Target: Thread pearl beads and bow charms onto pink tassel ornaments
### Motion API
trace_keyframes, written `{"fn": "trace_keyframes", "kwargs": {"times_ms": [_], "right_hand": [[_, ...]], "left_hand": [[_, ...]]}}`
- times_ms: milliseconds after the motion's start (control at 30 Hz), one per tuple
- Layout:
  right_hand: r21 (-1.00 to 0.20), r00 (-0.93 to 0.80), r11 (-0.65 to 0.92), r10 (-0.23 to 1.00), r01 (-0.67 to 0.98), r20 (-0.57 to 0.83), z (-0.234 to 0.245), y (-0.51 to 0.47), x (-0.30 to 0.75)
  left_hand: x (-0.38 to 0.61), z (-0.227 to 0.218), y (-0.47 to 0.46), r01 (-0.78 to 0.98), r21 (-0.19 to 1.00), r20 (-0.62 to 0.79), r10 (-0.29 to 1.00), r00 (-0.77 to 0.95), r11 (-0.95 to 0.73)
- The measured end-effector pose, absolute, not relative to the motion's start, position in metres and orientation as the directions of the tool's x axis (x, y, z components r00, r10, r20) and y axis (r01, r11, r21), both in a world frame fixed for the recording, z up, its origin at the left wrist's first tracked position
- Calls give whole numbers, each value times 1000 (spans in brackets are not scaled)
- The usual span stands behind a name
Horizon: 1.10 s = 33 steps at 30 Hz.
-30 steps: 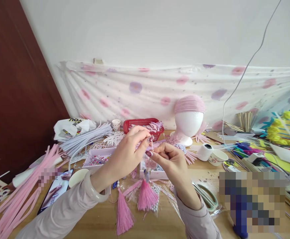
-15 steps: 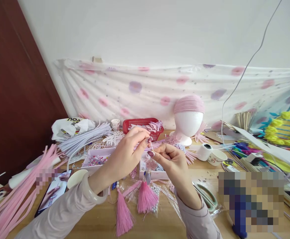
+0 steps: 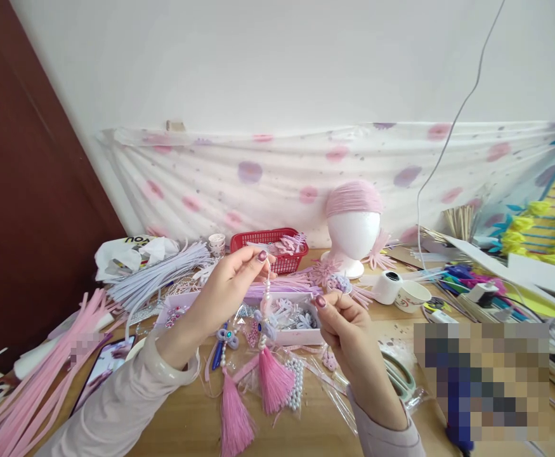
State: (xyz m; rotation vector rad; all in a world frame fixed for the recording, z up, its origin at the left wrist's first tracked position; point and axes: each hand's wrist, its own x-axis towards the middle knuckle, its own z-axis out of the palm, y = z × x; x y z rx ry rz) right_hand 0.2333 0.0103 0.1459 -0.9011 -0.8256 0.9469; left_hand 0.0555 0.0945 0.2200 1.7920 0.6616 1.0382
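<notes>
Between thumb and fingertips, my left hand (image 3: 220, 289) pinches the top cord of a beaded tassel pendant (image 3: 274, 381). White beads, a pale pink bead and a lilac flower with a blue stone run down to its pink fringe, which hangs low over the table. My right hand (image 3: 351, 327) is to the right of the pendant, apart from it, thumb pressed to the curled fingers; what they hold, if anything, is too small to make out. A second pink tassel (image 3: 236, 412) with a similar lilac flower lies at the left on the table. Behind the pendant is a white box (image 3: 299, 336) of small flower parts.
Behind the box are a red basket (image 3: 267, 233) and a white foam head (image 3: 353, 235) wrapped in pink thread. Pink strips (image 3: 44, 374) and a phone (image 3: 106, 368) lie left. Green-handled scissors (image 3: 403, 377), a thread spool (image 3: 388, 289) and a paper cup (image 3: 413, 298) are at right.
My right hand has moved right and down, away from the cord. My left hand has shifted slightly left, still pinching it. The view has turned slightly; another person's hand has left the right edge.
</notes>
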Motion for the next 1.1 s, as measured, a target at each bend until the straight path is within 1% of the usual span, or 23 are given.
{"fn": "trace_keyframes", "kwargs": {"times_ms": [67,133,233,533,667,767,833,900,1000,1100], "right_hand": [[-898,343,294,922,-327,177,144,8,233],[-890,337,298,924,-345,179,143,5,234],[-881,331,303,926,-364,182,139,0,236],[-869,315,294,934,-398,172,125,-7,244],[-894,285,237,950,-380,131,115,-14,246],[-917,185,192,974,-349,134,104,-29,246],[-920,78,165,986,-356,146,98,-44,246],[-917,-61,97,990,-387,130,96,-60,247],[-905,-201,-26,977,-425,66,98,-79,252],[-907,-221,-72,975,-415,23,98,-89,258]], "left_hand": [[59,222,92,-100,971,239,838,491,-218],[61,226,89,-163,984,136,869,475,-64],[65,232,83,-192,981,58,892,449,33],[73,246,76,-208,977,40,914,403,49],[81,271,78,-225,974,71,920,386,19],[101,301,78,-245,967,169,894,414,-69],[121,321,78,-193,973,206,859,469,-128],[143,337,80,-145,976,214,818,534,-161],[173,346,88,-149,973,229,759,610,-174],[195,337,97,-158,978,209,722,659,-139]]}}
